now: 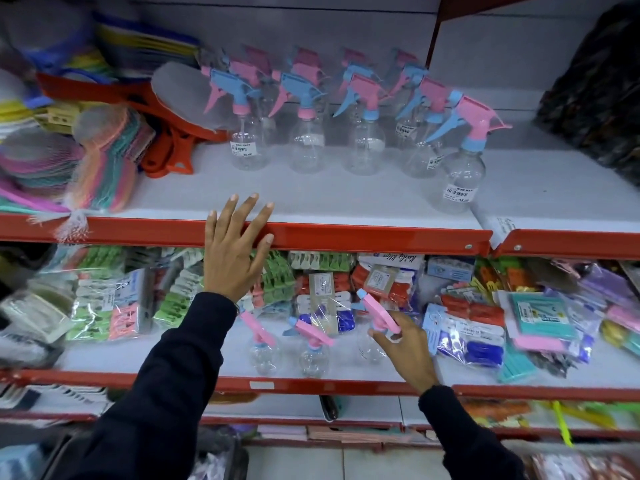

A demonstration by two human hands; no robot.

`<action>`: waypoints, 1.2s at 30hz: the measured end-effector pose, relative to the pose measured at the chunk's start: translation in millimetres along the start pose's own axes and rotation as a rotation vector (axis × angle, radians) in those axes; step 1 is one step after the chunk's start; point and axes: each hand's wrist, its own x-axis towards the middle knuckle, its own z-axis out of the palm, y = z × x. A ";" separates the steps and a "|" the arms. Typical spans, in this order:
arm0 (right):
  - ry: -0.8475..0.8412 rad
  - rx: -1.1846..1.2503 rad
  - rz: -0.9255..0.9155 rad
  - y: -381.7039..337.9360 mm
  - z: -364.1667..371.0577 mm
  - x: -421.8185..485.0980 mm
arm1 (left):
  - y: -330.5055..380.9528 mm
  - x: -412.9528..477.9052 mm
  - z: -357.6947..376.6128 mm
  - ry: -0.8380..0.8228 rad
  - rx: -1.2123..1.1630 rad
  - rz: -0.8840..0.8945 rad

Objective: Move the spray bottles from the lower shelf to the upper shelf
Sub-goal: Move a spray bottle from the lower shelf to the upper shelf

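Note:
Several clear spray bottles [306,147] with pink and blue trigger heads stand in rows on the upper shelf [346,199]. One of them [460,178] stands nearer the front, at the right. Three more stand on the lower shelf [346,370]: a left one [263,351], a middle one [313,358] and a right one [370,349]. My right hand [410,355] has thumb and fingers closed around the neck of the right one, under its pink head. My left hand [232,261] lies flat on the red front lip of the upper shelf, fingers spread, holding nothing.
Orange-handled brushes [173,147] and netted bundles of coloured combs [104,161] crowd the upper shelf's left. A dark patterned bundle [595,91] sits at its right. Bagged clothespins [114,306] and packets [540,313] flank the lower bottles. More shelves lie below.

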 end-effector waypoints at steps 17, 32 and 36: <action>0.509 0.294 -0.509 -224.6 -117.3 55.2 | -3.7 1.4 4.4 -0.028 0.002 0.018; 0.496 0.158 -0.408 -204.7 -64.1 167.9 | -8.9 7.7 10.7 0.003 0.045 0.035; 0.497 0.130 -0.383 -202.7 -64.0 164.2 | -8.5 3.9 11.3 0.018 0.061 0.040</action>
